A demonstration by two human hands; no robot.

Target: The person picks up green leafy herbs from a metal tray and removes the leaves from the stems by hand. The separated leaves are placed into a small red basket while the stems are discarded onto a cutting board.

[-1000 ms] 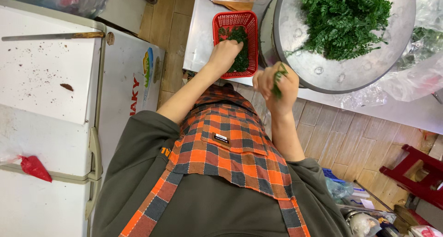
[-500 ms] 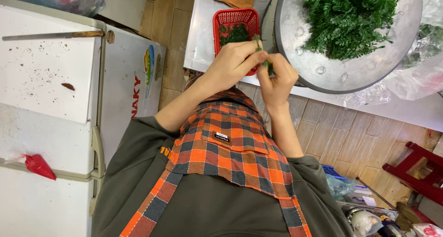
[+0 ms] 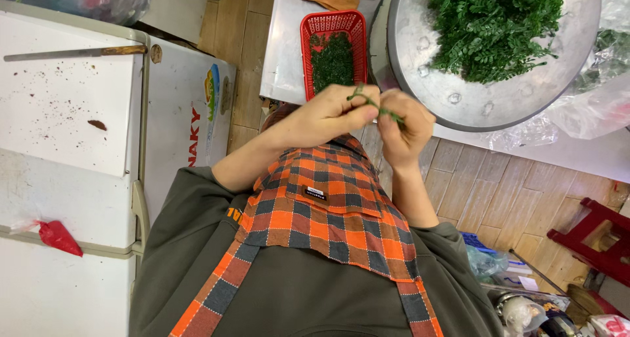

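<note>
Your left hand (image 3: 325, 117) and right hand (image 3: 403, 127) both pinch one sprig (image 3: 374, 104), just below the red basket (image 3: 331, 32).

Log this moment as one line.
left hand: pinching green sprig | right hand: pinching same sprig | red basket: behind hands

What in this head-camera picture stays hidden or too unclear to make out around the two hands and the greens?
- Green sprig: its middle is covered by the fingertips of the left hand and the right hand.
- Red basket: near end is behind the left hand.
- Metal basin: top is cut off by the frame edge.
- Tabletop: its far part is out of frame.
</note>
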